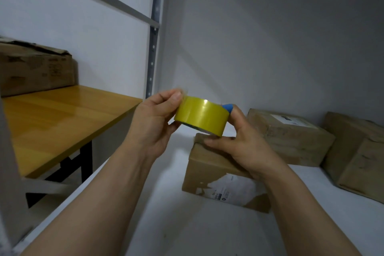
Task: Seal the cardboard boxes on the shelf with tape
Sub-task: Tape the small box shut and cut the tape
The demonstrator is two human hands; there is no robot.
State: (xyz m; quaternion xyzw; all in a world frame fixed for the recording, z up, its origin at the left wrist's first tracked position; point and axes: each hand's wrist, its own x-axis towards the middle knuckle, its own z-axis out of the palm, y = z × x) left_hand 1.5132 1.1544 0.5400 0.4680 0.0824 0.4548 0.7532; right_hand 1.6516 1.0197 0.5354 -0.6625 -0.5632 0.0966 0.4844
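Grips the yellow tape roll (201,119) at centre frame in the right hand (239,147), blue core (227,107) mostly hidden behind the roll. Pinches the loose tape end (184,92) with the left hand (153,124), the film blurred and barely visible. Hides part of the nearest cardboard box (207,172) on the white shelf (187,224) below; beside it a second box (291,137), then a third box (357,158) cut by the right frame edge

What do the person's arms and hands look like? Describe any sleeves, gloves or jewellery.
Both arms are bare as far as the picture shows: no sleeves or cuffs. The left hand and right hand wear no visible gloves, rings, watch or bracelet. The nails in view are short and unpainted.
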